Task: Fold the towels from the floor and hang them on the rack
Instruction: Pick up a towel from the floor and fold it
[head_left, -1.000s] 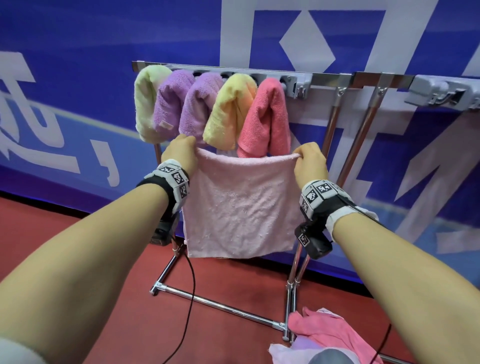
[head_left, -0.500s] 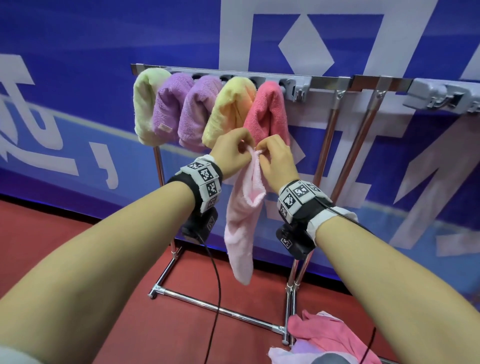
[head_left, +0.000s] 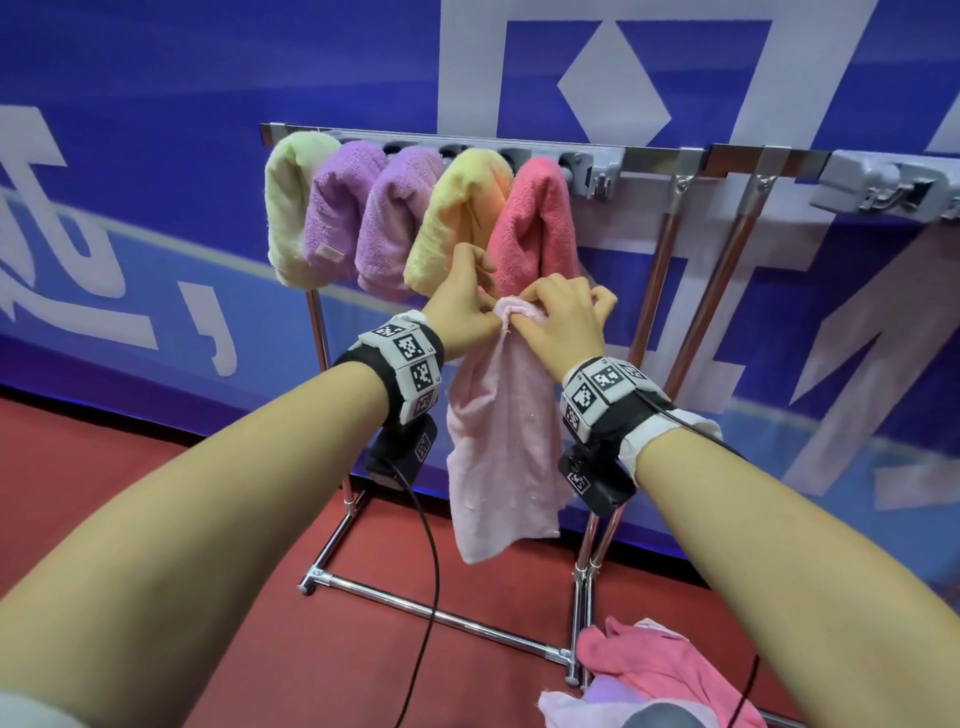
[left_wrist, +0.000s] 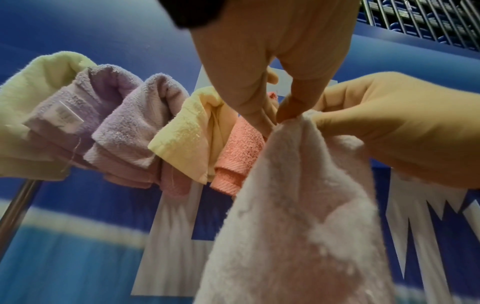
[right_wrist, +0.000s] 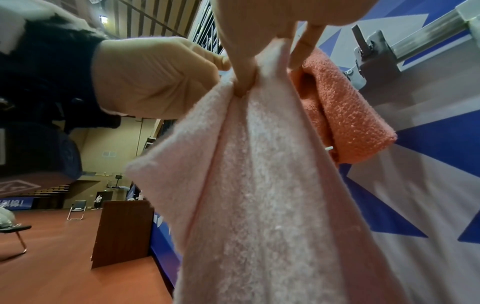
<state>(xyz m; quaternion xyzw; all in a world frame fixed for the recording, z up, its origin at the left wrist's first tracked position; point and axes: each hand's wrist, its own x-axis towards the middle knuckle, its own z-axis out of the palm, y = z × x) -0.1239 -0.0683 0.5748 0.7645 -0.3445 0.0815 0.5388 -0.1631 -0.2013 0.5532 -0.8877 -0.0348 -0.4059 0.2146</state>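
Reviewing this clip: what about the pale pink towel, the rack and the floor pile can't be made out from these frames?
- Pale pink towel: its top corners, covered by the left hand and right hand in every view.
- Floor pile: cut off by the head view's bottom edge, so the count is unknown.
- Rack: its right end runs off the head view's edge.
- Label on the purple towel: blurred, unreadable.

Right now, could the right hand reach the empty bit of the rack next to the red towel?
Probably yes: the right hand is just below the bare bar beside the red towel, with nothing between.
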